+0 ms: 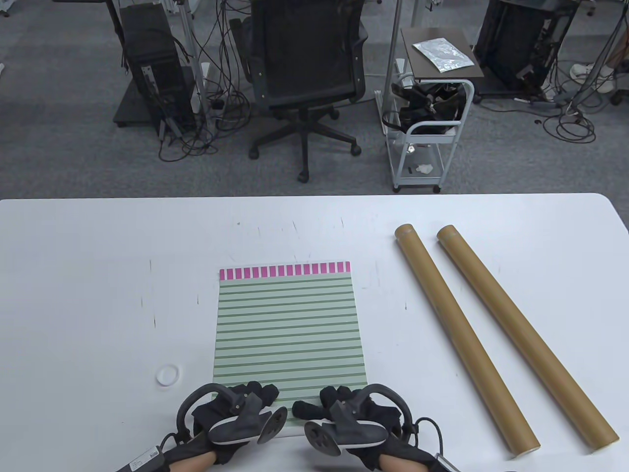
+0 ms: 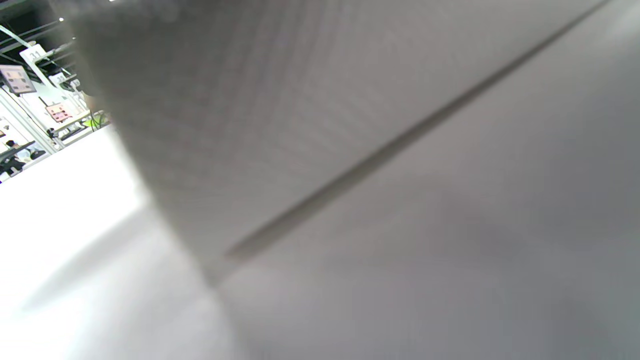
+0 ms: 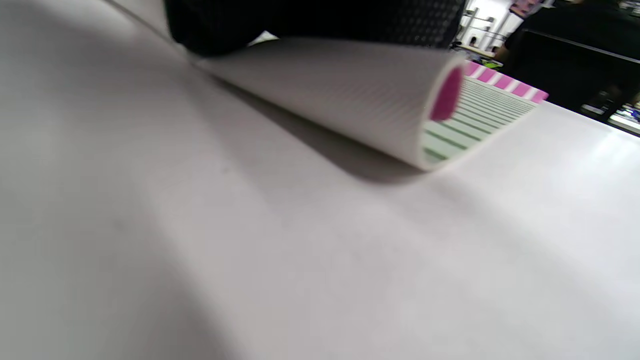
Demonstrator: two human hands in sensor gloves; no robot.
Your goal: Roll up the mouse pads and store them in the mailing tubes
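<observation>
A pale green striped mouse pad with a pink band at its far edge lies flat at the table's middle. My left hand and right hand hold its near edge side by side. In the right wrist view that near edge is curled over into a loose roll, grey underside out, with my gloved fingers on top. The left wrist view is blurred and filled by the pad's grey underside. Two brown mailing tubes lie side by side at the right, apart from both hands.
A small white ring lies on the table left of the pad. The white table has its far edge at mid-frame. Beyond it stand an office chair and a small cart.
</observation>
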